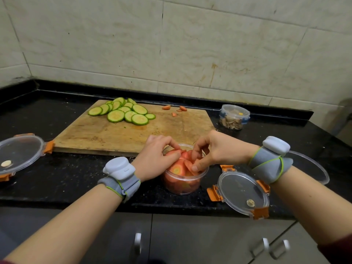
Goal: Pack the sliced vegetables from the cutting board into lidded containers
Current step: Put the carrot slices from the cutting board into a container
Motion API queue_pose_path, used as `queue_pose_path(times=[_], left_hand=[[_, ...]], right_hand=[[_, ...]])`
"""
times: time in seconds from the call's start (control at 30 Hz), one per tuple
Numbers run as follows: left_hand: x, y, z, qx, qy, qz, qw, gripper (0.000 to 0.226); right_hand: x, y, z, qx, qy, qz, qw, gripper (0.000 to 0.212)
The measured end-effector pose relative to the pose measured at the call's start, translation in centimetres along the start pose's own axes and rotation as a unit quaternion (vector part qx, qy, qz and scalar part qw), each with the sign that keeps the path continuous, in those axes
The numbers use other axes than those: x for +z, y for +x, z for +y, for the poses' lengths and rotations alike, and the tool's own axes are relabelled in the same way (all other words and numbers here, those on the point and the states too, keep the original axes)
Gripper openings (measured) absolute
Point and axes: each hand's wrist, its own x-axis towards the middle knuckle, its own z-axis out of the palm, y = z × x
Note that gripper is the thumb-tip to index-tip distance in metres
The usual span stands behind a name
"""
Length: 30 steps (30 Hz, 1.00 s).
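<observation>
Left hand (155, 158) and right hand (216, 149) pinch carrot slices (178, 168) atop container (182, 186).

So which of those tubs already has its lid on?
The small blue-clipped tub at the back right, past the cutting board. The front tub of carrot slices is open, and the orange-clipped lids lie loose on the counter.

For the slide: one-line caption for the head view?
Left hand and right hand hold carrot slices in a container; cucumber slices lie on the cutting board, lid alongside.
</observation>
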Motion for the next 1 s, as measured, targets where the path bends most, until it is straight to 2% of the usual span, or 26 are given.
queue_pose_path(times=[0.13,0.3,0.4,0.5,0.7,0.83,1.0], left_hand=[[0.1,-0.1,0.0,-0.001,-0.003,-0.002,1.000,0.009],[0.1,-0.2,-0.2,0.003,0.002,-0.002,1.000,0.008],[0.1,-0.3,-0.3,0.001,0.004,-0.005,1.000,0.011],[-0.1,-0.3,-0.4,0.004,0.003,-0.005,1.000,0.011],[0.0,0.0,-0.4,-0.014,-0.016,0.003,1.000,0.008],[-0.2,0.4,-0.5,-0.022,-0.034,0.000,0.999,0.005],[-0.8,2.8,-0.4,-0.024,-0.020,0.029,0.999,0.010]], right_hand=[[0.9,0.1,0.0,-0.018,-0.008,0.008,1.000,0.025],[0.5,0.0,0.3,-0.007,0.098,0.010,0.995,0.015],[0.3,0.1,0.3,0.006,0.153,-0.002,0.988,0.016],[0.8,0.1,-0.2,0.008,0.144,-0.024,0.989,0.012],[1.4,0.4,-0.9,-0.008,0.057,0.001,0.998,0.013],[0.5,0.8,0.1,0.006,0.118,0.013,0.993,0.008],[-0.9,2.3,1.1,0.009,0.138,0.039,0.990,0.008]])
